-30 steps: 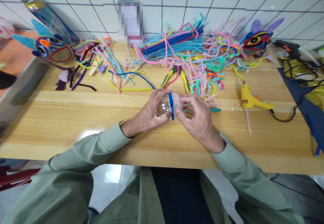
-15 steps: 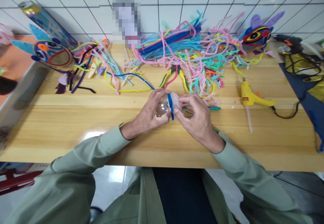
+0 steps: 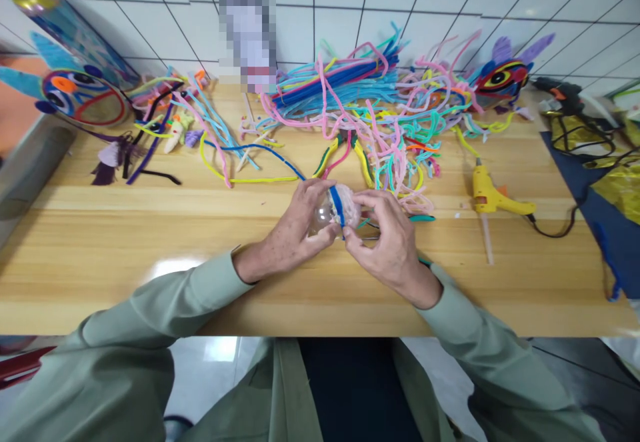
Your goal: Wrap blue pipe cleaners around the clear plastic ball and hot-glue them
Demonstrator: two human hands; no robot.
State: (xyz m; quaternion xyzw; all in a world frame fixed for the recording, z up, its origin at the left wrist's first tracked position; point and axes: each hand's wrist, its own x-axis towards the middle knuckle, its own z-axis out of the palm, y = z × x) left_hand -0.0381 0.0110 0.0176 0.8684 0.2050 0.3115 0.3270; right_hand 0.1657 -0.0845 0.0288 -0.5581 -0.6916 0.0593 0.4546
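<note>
Between my two hands is a clear plastic ball (image 3: 324, 214), its right part covered in pale pink fuzzy material (image 3: 351, 206). A blue pipe cleaner (image 3: 338, 205) runs round it where the clear and pink parts meet. My left hand (image 3: 300, 225) grips the clear side with thumb and fingers. With thumb and fingertips, my right hand (image 3: 384, 235) holds the pink side, the thumb close to the lower end of the blue strip. Just beyond my hands lie pliers with yellow and green handles (image 3: 365, 162). A teal-handled tool (image 3: 423, 218) is partly hidden behind my right hand.
Pipe cleaners in many colours (image 3: 335, 85) are heaped along the wall. A yellow glue gun (image 3: 487, 192) lies at the right with its cord. Decorated animal heads stand at left (image 3: 83, 95) and right (image 3: 503, 79). A tall can (image 3: 70, 32) leans at the back left.
The ball has turned slightly, so more of its pink side faces up. My right fingers have shifted a little along its edge. The view has moved slightly.
</note>
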